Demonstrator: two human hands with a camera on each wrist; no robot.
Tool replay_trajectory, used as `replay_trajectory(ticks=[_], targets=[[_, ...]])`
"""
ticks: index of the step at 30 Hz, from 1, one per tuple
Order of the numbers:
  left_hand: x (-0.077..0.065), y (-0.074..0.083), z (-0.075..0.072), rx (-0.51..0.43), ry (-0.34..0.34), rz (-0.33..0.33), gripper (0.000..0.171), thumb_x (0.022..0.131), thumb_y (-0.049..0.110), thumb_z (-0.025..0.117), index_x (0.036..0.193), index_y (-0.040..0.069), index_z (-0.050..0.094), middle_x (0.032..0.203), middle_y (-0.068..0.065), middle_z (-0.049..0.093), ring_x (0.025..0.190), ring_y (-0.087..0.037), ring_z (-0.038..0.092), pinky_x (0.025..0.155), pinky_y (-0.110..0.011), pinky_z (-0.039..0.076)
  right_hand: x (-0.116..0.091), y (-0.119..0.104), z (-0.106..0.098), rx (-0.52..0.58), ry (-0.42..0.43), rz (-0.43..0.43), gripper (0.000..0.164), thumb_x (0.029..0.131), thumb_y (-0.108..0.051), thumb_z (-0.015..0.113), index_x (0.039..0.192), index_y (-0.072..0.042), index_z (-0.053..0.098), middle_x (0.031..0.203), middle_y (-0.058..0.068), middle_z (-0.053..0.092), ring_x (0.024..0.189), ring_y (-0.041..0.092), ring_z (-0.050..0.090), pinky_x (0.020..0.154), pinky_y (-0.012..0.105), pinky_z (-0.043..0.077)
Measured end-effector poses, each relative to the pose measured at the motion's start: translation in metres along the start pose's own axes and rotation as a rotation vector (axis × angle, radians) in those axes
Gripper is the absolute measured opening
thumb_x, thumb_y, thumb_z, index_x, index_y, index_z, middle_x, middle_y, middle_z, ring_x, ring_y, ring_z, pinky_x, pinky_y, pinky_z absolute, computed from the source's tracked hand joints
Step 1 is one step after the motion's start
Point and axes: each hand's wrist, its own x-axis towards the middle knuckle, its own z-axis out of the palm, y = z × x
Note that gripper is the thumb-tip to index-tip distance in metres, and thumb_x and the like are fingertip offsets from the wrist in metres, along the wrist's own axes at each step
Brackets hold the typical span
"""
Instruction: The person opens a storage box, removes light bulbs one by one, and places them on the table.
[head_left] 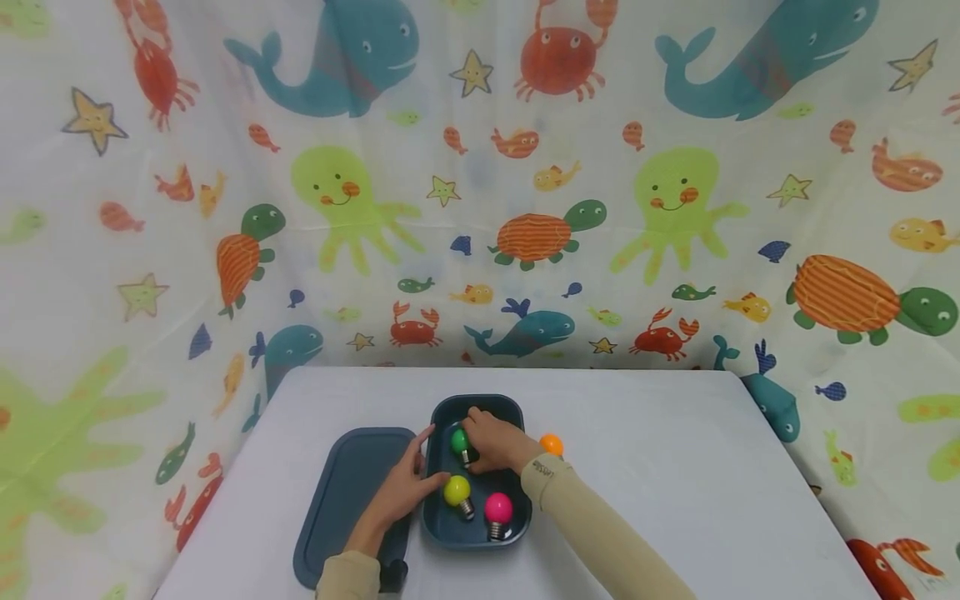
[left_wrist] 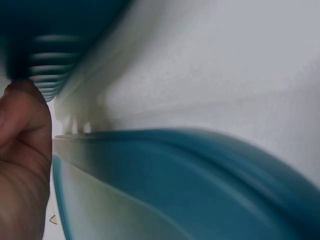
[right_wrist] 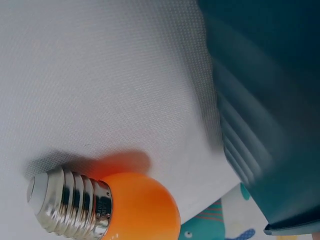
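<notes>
A dark blue plastic box (head_left: 476,546) holds light bulbs with metal screw bases. Inside it, my right hand (head_left: 498,443) pinches a green light bulb (head_left: 459,440) near the far left part. A yellow light bulb (head_left: 457,490) and a pink light bulb (head_left: 498,507) lie in the near half. My left hand (head_left: 401,487) is at the box's left side, its fingers extended and its thumb across the rim by the yellow bulb. The left wrist view shows that thumb (left_wrist: 25,110) against the ribbed wall.
A flat blue lid (head_left: 352,492) lies left of the box, under the left forearm. Just right of the box, an orange light bulb (right_wrist: 140,205) lies on the white table (head_left: 675,483). A curtain with sea animals (head_left: 450,250) hangs behind.
</notes>
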Motion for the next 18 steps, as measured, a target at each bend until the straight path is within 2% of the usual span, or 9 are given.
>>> replay_trajectory(ticks=[5,11,18], targets=[[0.000,-0.001,0.001,0.003,-0.005,-0.001,0.084,0.084,0.039,0.075,0.153,0.027,0.029,0.091,-0.008,0.044,0.062,-0.017,0.041,0.056,-0.034,0.033,-0.002,-0.002,0.000,-0.020,0.010,-0.005,0.064,0.077,-0.041,0.081,0.124,-0.008,0.055,0.107,0.002,0.047,0.095,0.014,0.050,0.086,0.021,0.048],[0.000,-0.001,0.004,0.008,-0.003,-0.002,0.084,0.084,0.040,0.074,0.153,0.027,0.030,0.098,-0.010,0.046,0.070,-0.019,0.045,0.061,-0.036,0.035,-0.005,0.000,0.004,-0.020,0.012,0.009,0.062,0.078,-0.042,0.080,0.124,-0.008,0.055,0.107,0.001,0.047,0.096,0.013,0.050,0.086,0.022,0.048],[-0.001,0.004,-0.001,-0.027,-0.019,-0.012,0.084,0.084,0.035,0.074,0.154,0.026,0.028,0.089,-0.009,0.044,0.058,-0.017,0.042,0.054,-0.033,0.034,-0.009,0.005,-0.007,0.006,0.064,0.011,0.064,0.078,-0.040,0.079,0.124,-0.005,0.054,0.107,0.003,0.046,0.095,0.015,0.049,0.085,0.024,0.049]])
